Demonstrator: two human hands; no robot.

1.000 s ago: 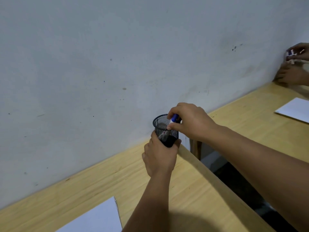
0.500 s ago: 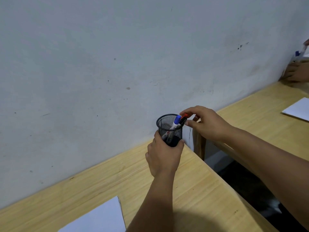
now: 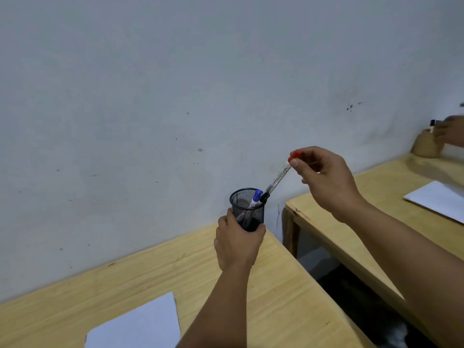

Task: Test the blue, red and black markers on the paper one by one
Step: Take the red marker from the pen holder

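Observation:
A black mesh pen cup (image 3: 244, 202) stands at the far right corner of my wooden table (image 3: 155, 272), against the wall. My left hand (image 3: 238, 241) is wrapped around its lower half. My right hand (image 3: 324, 178) pinches the red cap end of the red marker (image 3: 280, 175), which hangs tilted above the cup with its lower tip near the rim. The blue marker (image 3: 256, 197) and the black marker (image 3: 264, 197) lean inside the cup, caps up. A white sheet of paper (image 3: 136, 327) lies at the table's near left.
A gap with dark floor (image 3: 351, 292) separates my table from a second wooden table (image 3: 351, 222) on the right, which carries another white sheet (image 3: 437, 200). At its far end another person's hand (image 3: 449, 134) reaches toward a tan holder (image 3: 425, 145).
My right hand let the blue marker rest in the cup, took the red marker by its cap and lifted it up and right, nearly out of the cup. My left hand stayed on the cup.

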